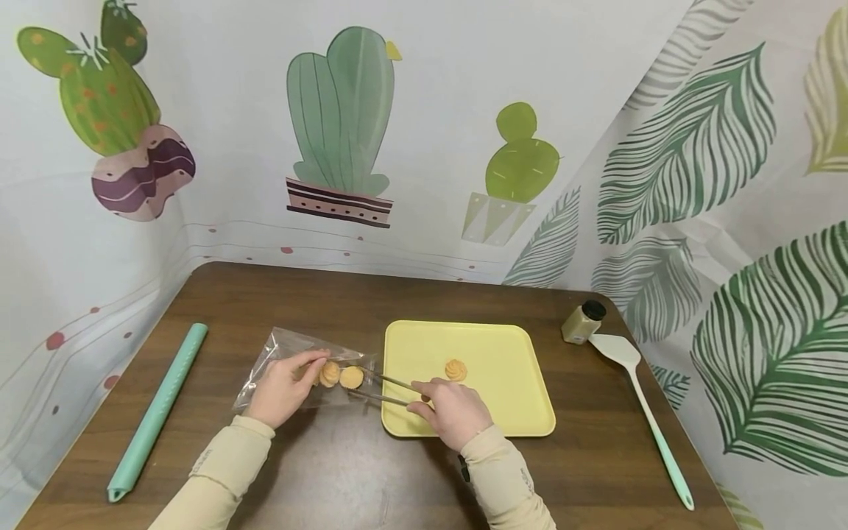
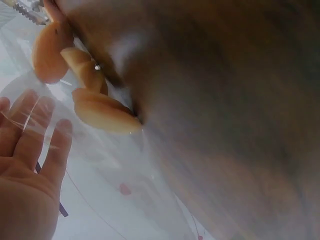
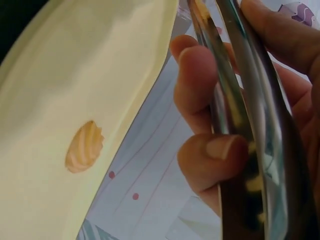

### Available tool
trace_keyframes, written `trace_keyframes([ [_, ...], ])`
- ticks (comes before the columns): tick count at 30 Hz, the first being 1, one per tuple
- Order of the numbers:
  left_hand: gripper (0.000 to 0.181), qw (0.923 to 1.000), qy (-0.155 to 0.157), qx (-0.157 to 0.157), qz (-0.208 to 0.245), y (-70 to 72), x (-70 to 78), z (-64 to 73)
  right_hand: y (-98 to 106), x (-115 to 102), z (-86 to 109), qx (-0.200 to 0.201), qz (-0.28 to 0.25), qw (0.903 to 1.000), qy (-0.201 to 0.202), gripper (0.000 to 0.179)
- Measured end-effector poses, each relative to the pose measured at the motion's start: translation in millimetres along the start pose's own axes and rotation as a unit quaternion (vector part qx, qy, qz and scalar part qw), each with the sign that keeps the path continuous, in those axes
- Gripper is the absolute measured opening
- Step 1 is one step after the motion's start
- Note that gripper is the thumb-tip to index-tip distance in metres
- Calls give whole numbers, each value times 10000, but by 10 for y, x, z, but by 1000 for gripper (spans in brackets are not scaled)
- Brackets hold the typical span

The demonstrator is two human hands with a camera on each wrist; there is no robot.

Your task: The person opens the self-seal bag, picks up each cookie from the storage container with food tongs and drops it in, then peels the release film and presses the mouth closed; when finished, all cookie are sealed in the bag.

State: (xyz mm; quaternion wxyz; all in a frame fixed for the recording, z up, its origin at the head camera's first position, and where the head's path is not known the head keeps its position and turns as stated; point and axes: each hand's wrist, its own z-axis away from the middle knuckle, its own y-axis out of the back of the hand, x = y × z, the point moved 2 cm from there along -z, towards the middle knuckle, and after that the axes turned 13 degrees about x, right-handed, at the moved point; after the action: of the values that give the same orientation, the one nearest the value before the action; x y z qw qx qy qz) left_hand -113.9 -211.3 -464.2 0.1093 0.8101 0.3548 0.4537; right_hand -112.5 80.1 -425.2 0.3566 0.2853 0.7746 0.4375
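My left hand (image 1: 285, 384) holds a clear plastic bag (image 1: 274, 353) near its mouth, thumb and forefinger at the film. Its other fingers lie fairly straight in the left wrist view, seen through the plastic. Piped cookies (image 1: 329, 374) sit inside the bag; three show in the left wrist view. My right hand (image 1: 456, 414) grips metal tongs (image 3: 265, 125), which reach left over the tray's edge to the bag mouth. Their tips stand apart at either side of a cookie (image 1: 351, 377); contact is unclear. Another swirled cookie (image 1: 456, 369) lies on the yellow tray (image 1: 490, 338).
A green ridged tube-shaped item (image 1: 159, 412) lies along the table's left side. On the right, a small black-lidded jar (image 1: 583, 322) stands beside the head of a pale spatula (image 1: 645, 405) with a green handle. A printed cloth (image 1: 437, 147) hangs behind the brown table (image 1: 318, 294).
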Motion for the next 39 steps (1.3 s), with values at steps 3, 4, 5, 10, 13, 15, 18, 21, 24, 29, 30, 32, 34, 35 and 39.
trace_keyframes([
  [3, 17, 10000, -10, 4, -52, 2, -10, -1, -35, -5, -6, 12, -25, 10000, 9, 35],
  [4, 17, 10000, 0, -2, -38, 1, -14, -1, -43, -5, -7, 10, -22, 10000, 3, 35],
  [5, 17, 10000, 3, -8, -21, 0, -17, 0, -48, -6, -6, 2, -39, 10000, -14, 35],
  [10, 17, 10000, -4, -19, 63, -2, -20, -2, -18, 6, 27, -58, -166, 9996, -208, 37],
  [13, 18, 10000, 12, -27, 77, -3, -23, -2, 48, 36, 75, -32, -245, 9991, -343, 38],
  [15, 18, 10000, 22, -27, 78, -4, -27, -2, 111, 71, 116, 8, -341, 9984, -455, 39],
  [18, 18, 10000, 32, -18, 69, -6, -33, -2, 217, 146, 189, 112, -388, 9972, -635, 39],
  [21, 18, 10000, 49, -15, 59, -3, -31, -3, 323, 249, 281, 259, -347, 9949, -914, 39],
  [24, 18, 10000, 27, 12, 64, -2, -34, -7, 411, 381, 377, 361, -344, 9901, -1312, 39],
  [29, 18, 9999, -14, 28, 103, -7, -28, -15, 521, 623, 555, 341, -427, 9794, -1943, 39],
  [30, 18, 9999, 4, 10, 105, -7, -25, -15, 541, 662, 590, 349, -429, 9772, -2051, 39],
  [32, 19, 9999, 43, -24, 119, -7, -23, -13, 576, 730, 656, 349, -418, 9736, -2217, 40],
  [34, 19, 9999, 91, -59, 123, -9, -24, -10, 602, 783, 710, 335, -389, 9707, -2349, 41],
  [35, 19, 9998, 106, -70, 120, -11, -26, -9, 610, 804, 732, 318, -394, 9694, -2401, 41],
  [39, 19, 9998, 122, -87, 102, -17, -33, -6, 601, 850, 801, 272, -408, 9672, -2493, 42],
])
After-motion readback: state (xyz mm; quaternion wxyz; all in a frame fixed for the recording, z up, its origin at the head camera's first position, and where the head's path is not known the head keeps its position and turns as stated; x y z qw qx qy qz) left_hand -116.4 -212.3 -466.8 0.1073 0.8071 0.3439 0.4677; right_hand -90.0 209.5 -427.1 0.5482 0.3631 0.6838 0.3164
